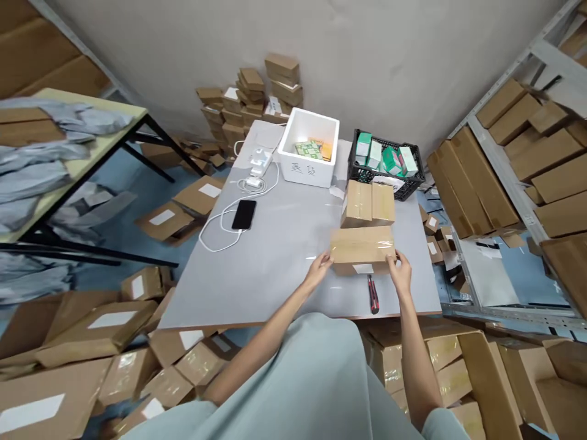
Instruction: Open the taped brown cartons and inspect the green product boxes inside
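A taped cardboard box point(362, 245) with a white label on its near side is held between my two hands over the right part of the grey table. My left hand point(320, 267) grips its left end, fingers closed on the edge. At the opposite end, my right hand point(400, 271) pinches the near right corner. Just below the box lies a red and black utility knife point(373, 296). Behind it sits another taped cardboard box point(368, 203). Whether the held box touches the tabletop, I cannot tell.
On the grey table point(266, 263) are a white foam bin point(306, 173) with colourful packets, a black crate point(403, 190) of green-and-white boxes, a phone point(244, 215) and a white cable point(208, 247). Cardboard boxes crowd the floor on both sides; a metal shelf point(504, 177) stands right.
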Motion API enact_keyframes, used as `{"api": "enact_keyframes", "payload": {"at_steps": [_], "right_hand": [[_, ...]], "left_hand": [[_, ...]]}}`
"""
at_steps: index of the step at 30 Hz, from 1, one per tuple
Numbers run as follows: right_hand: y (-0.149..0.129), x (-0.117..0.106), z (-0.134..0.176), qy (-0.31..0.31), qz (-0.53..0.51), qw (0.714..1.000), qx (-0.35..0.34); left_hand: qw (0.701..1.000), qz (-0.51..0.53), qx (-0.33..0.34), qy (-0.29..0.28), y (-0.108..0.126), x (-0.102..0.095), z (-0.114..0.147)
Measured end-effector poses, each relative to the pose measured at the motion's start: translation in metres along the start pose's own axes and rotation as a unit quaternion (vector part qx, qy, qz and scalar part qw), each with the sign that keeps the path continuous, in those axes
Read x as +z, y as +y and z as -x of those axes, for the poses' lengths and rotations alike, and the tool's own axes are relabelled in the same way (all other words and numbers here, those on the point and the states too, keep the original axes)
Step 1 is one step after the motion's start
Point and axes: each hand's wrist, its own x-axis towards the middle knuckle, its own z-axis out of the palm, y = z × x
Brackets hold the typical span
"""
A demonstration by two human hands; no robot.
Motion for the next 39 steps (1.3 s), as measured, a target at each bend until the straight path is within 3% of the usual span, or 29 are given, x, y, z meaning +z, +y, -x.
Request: {"api": "enact_keyframes", "payload": {"at_steps": [3, 6, 10, 13, 18, 23, 28, 34, 39], "right_hand": [[-0.024, 0.038, 0.044, -0.056, -0.044, 0.997, -0.023], [-0.033, 0.073, 0.085, -0.131, -0.082, 0.988, -0.004], [-0.030, 0.105, 0.127, -0.208, -0.129, 0.968, 0.058], [-0.024, 0.114, 0.145, -0.216, -0.145, 0.962, 0.083], [-0.027, 0.118, 0.144, -0.204, -0.148, 0.965, 0.070], [-0.039, 0.136, 0.116, -0.197, -0.170, 0.964, 0.052], [-0.032, 0.156, 0.098, -0.278, -0.197, 0.936, 0.084], [-0.017, 0.165, 0.105, -0.295, -0.196, 0.933, 0.069], [-0.013, 0.176, 0.107, -0.273, -0.194, 0.941, 0.047]], "left_hand": [[0.997, -0.013, -0.021, 0.077, -0.004, -0.065, 0.027], [0.987, -0.027, -0.016, 0.158, -0.010, -0.119, 0.058], [0.979, -0.042, -0.002, 0.197, -0.027, -0.169, 0.095], [0.982, -0.045, 0.013, 0.185, -0.044, -0.192, 0.115], [0.985, -0.025, 0.035, 0.165, -0.067, -0.202, 0.122], [0.981, 0.004, 0.030, 0.192, -0.072, -0.196, 0.079], [0.986, 0.022, -0.011, 0.166, -0.078, -0.193, 0.041], [0.990, 0.027, -0.012, 0.138, -0.088, -0.195, 0.036], [0.991, 0.022, 0.008, 0.129, -0.095, -0.193, 0.034]]}}
